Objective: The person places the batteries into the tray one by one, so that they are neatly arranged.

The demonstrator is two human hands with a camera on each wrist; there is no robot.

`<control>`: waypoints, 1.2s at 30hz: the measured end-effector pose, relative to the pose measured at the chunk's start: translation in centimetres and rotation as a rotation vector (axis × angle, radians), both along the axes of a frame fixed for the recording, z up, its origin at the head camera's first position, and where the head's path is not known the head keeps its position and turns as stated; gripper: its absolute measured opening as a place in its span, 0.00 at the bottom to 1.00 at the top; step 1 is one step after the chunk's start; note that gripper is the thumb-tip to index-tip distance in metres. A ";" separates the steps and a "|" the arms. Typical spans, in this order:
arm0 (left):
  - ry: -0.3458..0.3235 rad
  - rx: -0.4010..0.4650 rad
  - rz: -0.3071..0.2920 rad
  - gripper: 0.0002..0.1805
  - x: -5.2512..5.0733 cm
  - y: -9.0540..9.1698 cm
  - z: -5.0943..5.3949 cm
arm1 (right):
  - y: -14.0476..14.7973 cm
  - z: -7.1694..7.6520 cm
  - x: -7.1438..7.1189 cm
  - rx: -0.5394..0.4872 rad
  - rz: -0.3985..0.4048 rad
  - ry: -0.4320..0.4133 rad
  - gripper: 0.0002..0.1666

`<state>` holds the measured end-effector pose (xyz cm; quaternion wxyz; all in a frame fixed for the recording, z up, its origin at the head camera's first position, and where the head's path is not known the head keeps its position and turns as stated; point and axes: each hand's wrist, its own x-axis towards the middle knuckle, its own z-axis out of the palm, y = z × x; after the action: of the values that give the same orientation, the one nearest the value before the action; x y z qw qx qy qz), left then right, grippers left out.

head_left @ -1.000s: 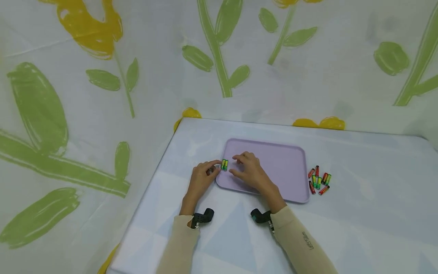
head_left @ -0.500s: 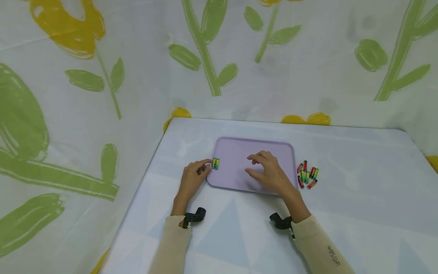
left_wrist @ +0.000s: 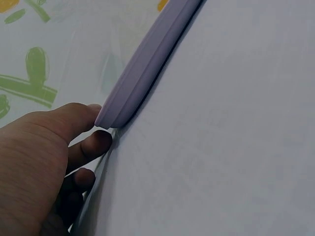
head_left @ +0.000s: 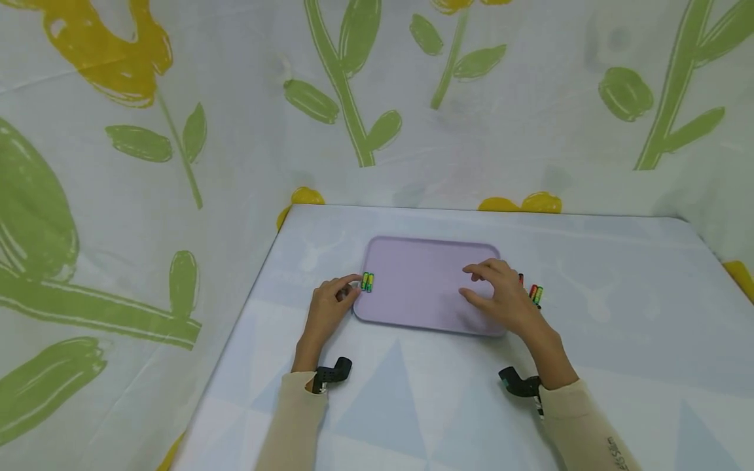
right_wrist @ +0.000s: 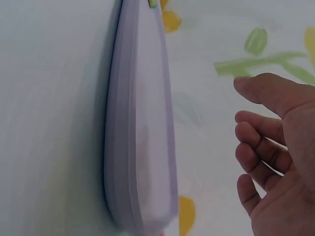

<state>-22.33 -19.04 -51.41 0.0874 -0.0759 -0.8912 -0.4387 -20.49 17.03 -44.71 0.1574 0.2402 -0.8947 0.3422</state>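
Two green-and-yellow batteries (head_left: 368, 282) lie side by side inside the left edge of the lilac tray (head_left: 424, 281). My left hand (head_left: 330, 307) rests at that edge, index finger and thumb tips close beside the batteries. In the left wrist view, the thumb of the left hand (left_wrist: 44, 152) reaches the tray's rim (left_wrist: 142, 69); exact contact with the batteries is hidden. Above the tray's right part hovers my right hand (head_left: 501, 294), thumb and fingers apart and holding nothing. The right wrist view has the same right hand (right_wrist: 280, 147) with relaxed, slightly bent fingers.
Beyond the right hand, on the table to the right of the tray, loose red batteries (head_left: 533, 292) and green batteries (head_left: 538, 295) are partly hidden by that hand. The pale table (head_left: 618, 314) meets a flower-patterned cloth wall (head_left: 247, 118) behind and at left.
My right hand has moved from near the two batteries rightward across the tray, now covering part of the loose batteries. The left hand stays at the tray's left edge. The head view has shifted slightly.
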 end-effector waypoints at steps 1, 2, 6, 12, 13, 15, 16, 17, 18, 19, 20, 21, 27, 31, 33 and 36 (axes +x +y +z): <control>-0.001 0.003 -0.003 0.15 0.0 0.0 0.0 | 0.5 0.0 0.0 0.003 -0.010 0.002 0.22; -0.002 0.006 -0.005 0.15 0.0 0.0 0.0 | 1.0 0.0 0.0 0.013 -0.021 0.012 0.22; -0.003 0.005 -0.007 0.15 0.0 -0.1 0.0 | 3.0 0.3 0.1 0.029 -0.053 0.008 0.21; -0.023 0.002 -0.001 0.15 0.1 -0.3 -0.1 | 5.5 1.0 0.4 0.039 -0.113 -0.092 0.23; -0.027 0.000 0.000 0.15 0.0 -0.3 -0.2 | 5.9 1.1 0.5 0.048 -0.121 -0.114 0.23; -0.022 -0.001 -0.002 0.15 0.0 -0.4 -0.4 | 6.6 1.2 0.6 0.082 -0.139 -0.171 0.24; -0.020 -0.004 -0.002 0.15 -0.1 -0.5 -0.5 | 6.9 1.3 0.6 0.097 -0.145 -0.203 0.24; -0.018 -0.007 -0.001 0.15 -0.2 -0.6 -0.6 | 7.3 1.3 0.6 0.117 -0.151 -0.231 0.24; -0.015 -0.009 0.000 0.15 -0.2 -0.6 -0.6 | 7.6 1.3 0.6 0.130 -0.153 -0.259 0.25; -0.009 -0.011 0.001 0.15 -0.3 -0.7 -0.6 | 7.9 1.3 0.5 0.147 -0.154 -0.283 0.25; -0.005 -0.012 0.001 0.15 -0.4 -0.8 -0.6 | 8.1 1.3 0.5 0.159 -0.155 -0.306 0.26; -0.005 -0.016 0.003 0.15 -0.4 -0.8 -0.6 | 8.3 1.2 0.4 0.172 -0.156 -0.328 0.27; -0.007 -0.015 0.008 0.15 -0.5 -1.3 -0.8 | 8.7 0.3 -0.3 0.251 -0.171 -0.443 0.31; -0.011 -0.006 0.007 0.15 -0.5 -1.5 -0.8 | 8.9 -0.1 -0.4 0.288 -0.153 -0.438 0.29; -0.012 -0.004 0.011 0.14 -0.5 -1.6 -0.9 | 8.9 -0.2 -0.5 0.301 -0.145 -0.436 0.29; -0.006 -0.005 0.014 0.15 -0.5 -1.6 -0.9 | 9.0 -0.4 -0.6 0.308 -0.138 -0.437 0.29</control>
<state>-22.80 -20.67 -52.26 0.0875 -0.0685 -0.8930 -0.4360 -21.04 26.00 -45.11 -0.0549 0.1204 -0.9631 0.2345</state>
